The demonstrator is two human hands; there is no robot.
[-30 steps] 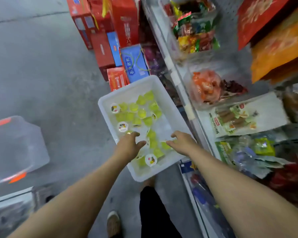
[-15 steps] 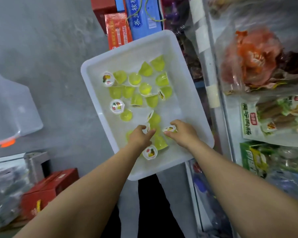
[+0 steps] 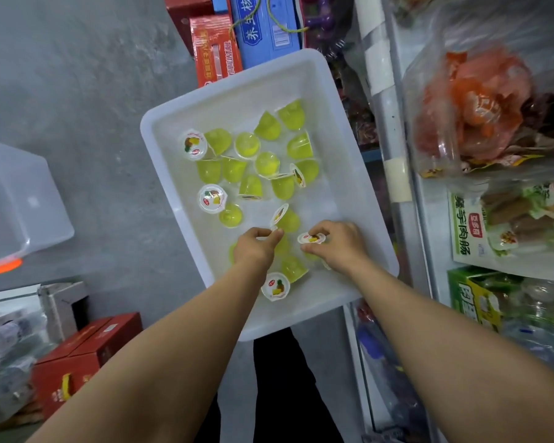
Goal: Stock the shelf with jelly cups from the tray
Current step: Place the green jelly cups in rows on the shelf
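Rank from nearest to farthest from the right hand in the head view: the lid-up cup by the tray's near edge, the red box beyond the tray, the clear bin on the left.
1. Lid-up cup, just left of the right hand.
2. Red box, beyond the tray's far edge.
3. Clear bin, far left.

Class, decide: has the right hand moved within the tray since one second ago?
Yes. The right hand has shifted from the white tray's shelf-side rim inward, and now pinches a jelly cup.
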